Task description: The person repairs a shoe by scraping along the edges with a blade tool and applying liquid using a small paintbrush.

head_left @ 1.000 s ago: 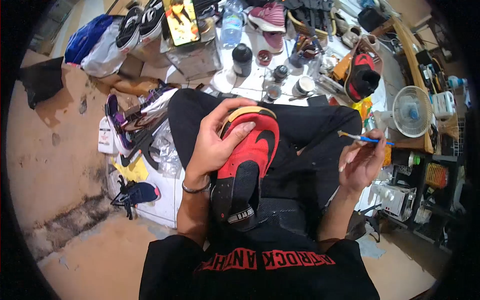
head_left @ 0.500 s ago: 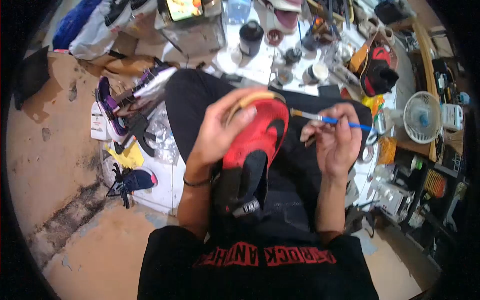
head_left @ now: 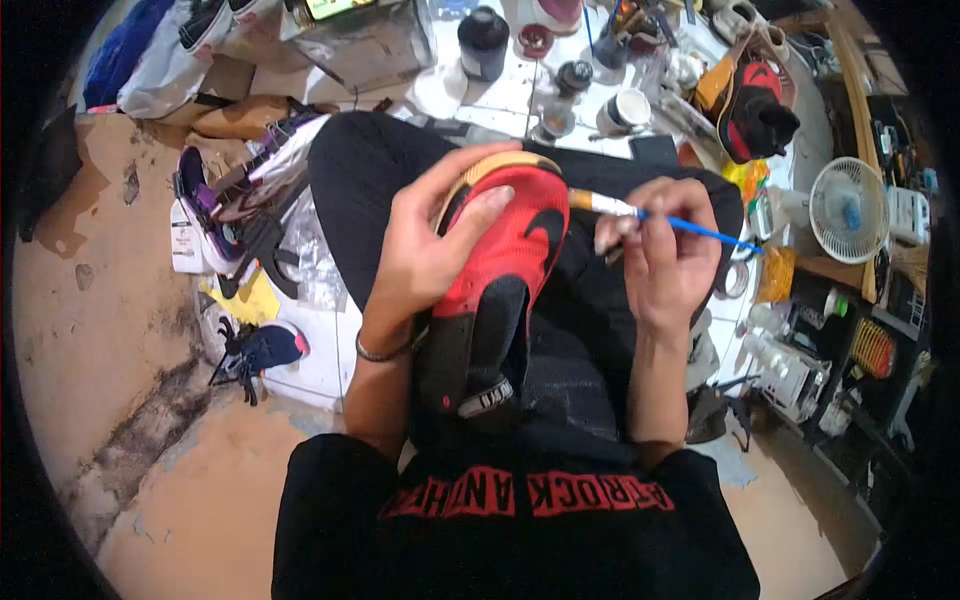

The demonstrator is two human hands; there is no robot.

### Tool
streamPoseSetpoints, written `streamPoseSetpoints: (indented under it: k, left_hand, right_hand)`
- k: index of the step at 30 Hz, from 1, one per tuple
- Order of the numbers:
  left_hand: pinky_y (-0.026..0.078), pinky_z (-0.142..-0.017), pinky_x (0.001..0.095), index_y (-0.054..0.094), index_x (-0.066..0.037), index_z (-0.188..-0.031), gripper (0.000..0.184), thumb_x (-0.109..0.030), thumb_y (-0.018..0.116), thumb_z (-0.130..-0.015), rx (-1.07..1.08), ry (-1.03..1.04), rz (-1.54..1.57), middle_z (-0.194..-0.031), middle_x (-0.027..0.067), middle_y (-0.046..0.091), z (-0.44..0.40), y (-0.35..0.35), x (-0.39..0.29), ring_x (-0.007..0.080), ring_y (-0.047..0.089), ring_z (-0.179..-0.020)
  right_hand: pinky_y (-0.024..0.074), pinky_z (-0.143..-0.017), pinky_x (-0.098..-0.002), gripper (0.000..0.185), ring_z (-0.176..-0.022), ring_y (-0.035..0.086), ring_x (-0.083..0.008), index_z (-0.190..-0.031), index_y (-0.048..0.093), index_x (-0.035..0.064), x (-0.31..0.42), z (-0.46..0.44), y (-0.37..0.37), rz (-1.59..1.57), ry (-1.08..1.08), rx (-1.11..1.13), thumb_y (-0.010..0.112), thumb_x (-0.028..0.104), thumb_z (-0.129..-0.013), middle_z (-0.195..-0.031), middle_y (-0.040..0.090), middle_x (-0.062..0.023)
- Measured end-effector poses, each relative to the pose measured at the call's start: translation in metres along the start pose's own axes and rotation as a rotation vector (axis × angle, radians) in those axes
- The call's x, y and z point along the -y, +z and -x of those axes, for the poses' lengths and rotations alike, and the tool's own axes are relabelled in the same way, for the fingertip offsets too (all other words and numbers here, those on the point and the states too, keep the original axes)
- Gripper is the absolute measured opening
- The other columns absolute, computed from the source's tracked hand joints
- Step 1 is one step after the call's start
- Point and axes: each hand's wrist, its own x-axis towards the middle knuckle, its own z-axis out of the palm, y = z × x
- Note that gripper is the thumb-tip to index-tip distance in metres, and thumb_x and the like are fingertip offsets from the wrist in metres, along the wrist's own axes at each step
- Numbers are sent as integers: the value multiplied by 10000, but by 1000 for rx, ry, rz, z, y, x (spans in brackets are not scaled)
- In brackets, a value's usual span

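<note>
My left hand (head_left: 432, 232) is wrapped round the side of a red and black sneaker (head_left: 512, 235), thumb over the upper and fingers beneath the sole. The shoe's toe points away from me and its heel lies near my lap. A tan strip of sole shows along the toe edge. Between the fingers of my right hand (head_left: 672, 250) is a paintbrush (head_left: 690, 227) with a blue handle and metal ferrule. Its bristle tip is at the right edge of the toe; whether it touches the shoe I cannot tell.
Beyond my knees, a dark jar (head_left: 484, 45), a white cup (head_left: 626, 110) and small pots stand on white tiles. Another red and black sneaker (head_left: 757, 112) is at right, near a white fan (head_left: 848, 210). A purple and white shoe (head_left: 215, 210) and a navy shoe (head_left: 270, 347) lie at left.
The view has shifted slightly. The sneaker is turned a little, showing more of the tan sole edge, and the brush tip remains close by its toe.
</note>
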Motion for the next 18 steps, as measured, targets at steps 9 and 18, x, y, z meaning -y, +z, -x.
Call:
streamPoseSetpoints:
  k: [9,18]
  left_hand:
    - [455,-1022,297,623,31,-1290,364,-9,653,-929,57,132,-149,-1204,118,691,6,11,-4,151,629,-1127]
    - [514,-958,309,667,-7,-1214,361,11,681,-854,-50,147,-251,-1129,119,727,-9,4,19,170,685,-1074]
  right_hand:
    - [572,-865,-378,131,-1018,680,-295,-1059,613,-49,-5,-4,4,199,-304,109,635,52,-980,-1048,676,-221]
    - [536,-962,-386,128,-1079,688,-319,-1086,609,-76,-28,-16,11,305,-212,123,566,18,-1010,-1089,684,-221]
